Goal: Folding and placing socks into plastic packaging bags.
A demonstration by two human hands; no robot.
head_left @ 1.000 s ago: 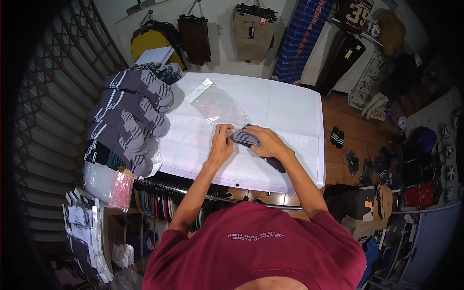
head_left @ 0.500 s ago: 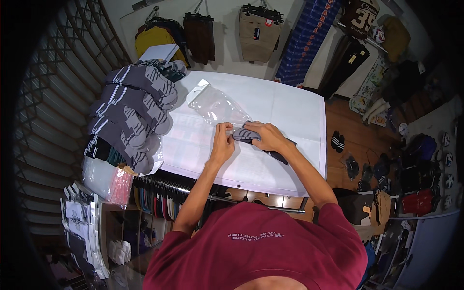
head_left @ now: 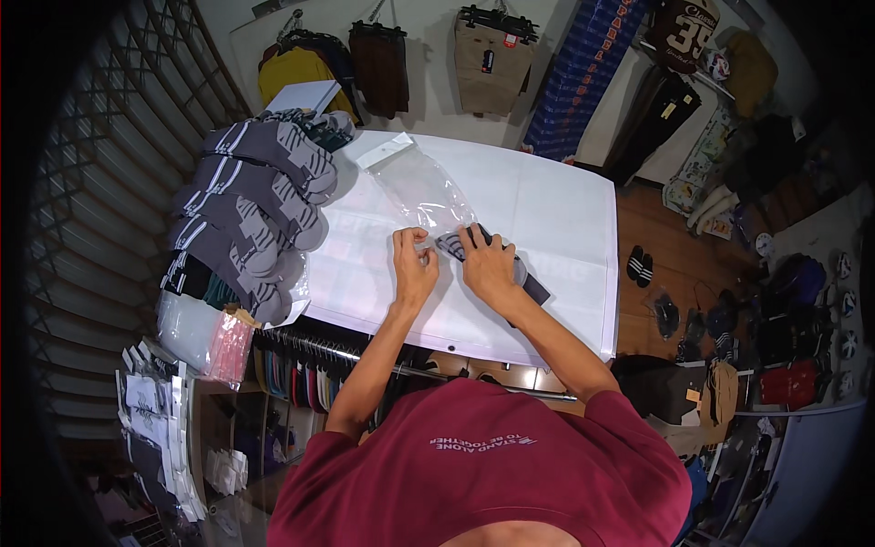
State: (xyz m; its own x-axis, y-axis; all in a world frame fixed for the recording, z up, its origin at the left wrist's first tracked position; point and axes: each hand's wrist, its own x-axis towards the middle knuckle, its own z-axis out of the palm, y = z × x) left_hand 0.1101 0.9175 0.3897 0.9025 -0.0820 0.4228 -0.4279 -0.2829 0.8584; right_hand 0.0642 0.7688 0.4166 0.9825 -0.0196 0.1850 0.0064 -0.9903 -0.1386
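Observation:
A clear plastic bag (head_left: pixel 421 185) with a white header lies on the white table (head_left: pixel 547 210), its open end toward me. My left hand (head_left: pixel 415 264) pinches the bag's near edge. My right hand (head_left: pixel 486 263) rests on a pair of dark grey socks (head_left: pixel 519 271) with light stripes, whose toe end sits at the bag's mouth. The rest of the socks lie flat to the right of my wrist.
A long heap of grey striped socks (head_left: pixel 255 201) covers the table's left side. Packaged goods (head_left: pixel 205 333) sit at the lower left. Garments (head_left: pixel 492 46) hang on the back wall. Sandals (head_left: pixel 641 264) and bags lie on the floor at right.
My hands have shifted slightly and the socks have moved a little toward the bag's opening. The view has tilted slightly.

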